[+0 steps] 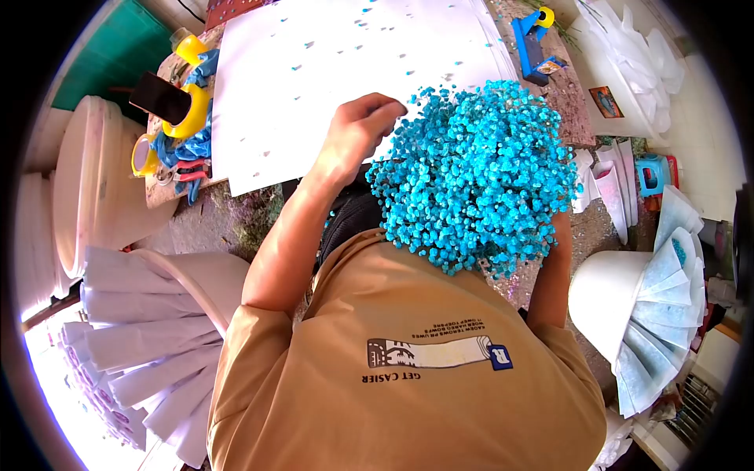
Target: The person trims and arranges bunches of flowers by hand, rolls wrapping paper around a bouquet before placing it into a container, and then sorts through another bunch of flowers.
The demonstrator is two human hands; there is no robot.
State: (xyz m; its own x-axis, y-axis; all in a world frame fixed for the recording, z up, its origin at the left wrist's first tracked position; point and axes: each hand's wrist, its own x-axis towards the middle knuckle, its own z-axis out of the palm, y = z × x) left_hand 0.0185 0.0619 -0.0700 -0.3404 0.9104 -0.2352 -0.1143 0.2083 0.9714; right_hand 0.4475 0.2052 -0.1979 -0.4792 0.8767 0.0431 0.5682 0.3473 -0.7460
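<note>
A full bunch of blue-dyed baby's breath [475, 177] stands in front of my chest, blossoms toward me. My right forearm [554, 263] runs in behind it from the right; the bunch is held up on that side, though the blossoms hide my right hand and the stems. At the bunch's upper left edge is my left hand [361, 132], its fingers curled together in a pinch. Whatever those fingertips hold, if anything, is too small to make out. Beneath lies a stack of large white paper sheets [263, 110] dotted with fallen blue florets.
Left on the table are a phone [160, 97], yellow tape rolls [188, 118] and red-handled pruners [192, 170]. A blue tape dispenser [532, 55] sits at the right. Buckets with pleated white wrapping flank me, one left [208, 282] and one right [603, 294].
</note>
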